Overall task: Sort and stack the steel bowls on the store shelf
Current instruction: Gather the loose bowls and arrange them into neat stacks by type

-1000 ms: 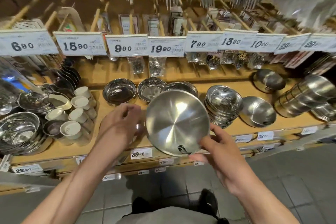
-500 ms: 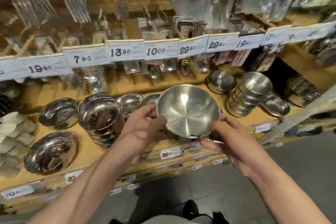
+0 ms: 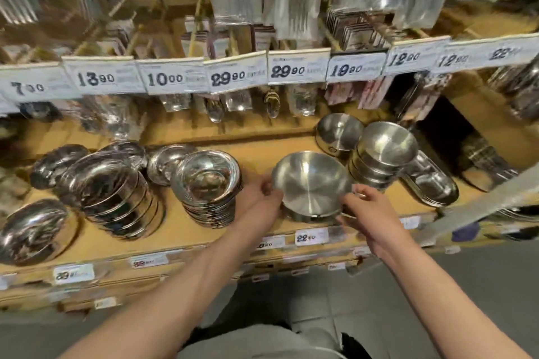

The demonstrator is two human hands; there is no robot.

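A brushed steel bowl (image 3: 310,183) sits low over the wooden shelf (image 3: 256,151), on or just above another bowl whose rim shows beneath it. My left hand (image 3: 262,198) grips its left rim and my right hand (image 3: 367,213) pinches its right rim. To its right stands a tall stack of matching brushed bowls (image 3: 382,154), with a single bowl (image 3: 338,132) behind. Left of my hands is a stack of shiny rimmed bowls (image 3: 208,186), and further left a leaning stack of larger shiny bowls (image 3: 113,192).
A flat oval steel dish stack (image 3: 431,183) lies right of the tall stack. More shiny bowls (image 3: 35,230) lie at the far left. Price tags (image 3: 297,70) line the rail above, with packaged cutlery hanging over it. Grey floor tiles are below.
The view has swung right along the shelf. Both hands carried the bowl from upright in front of me down to the shelf, next to the tall stack.
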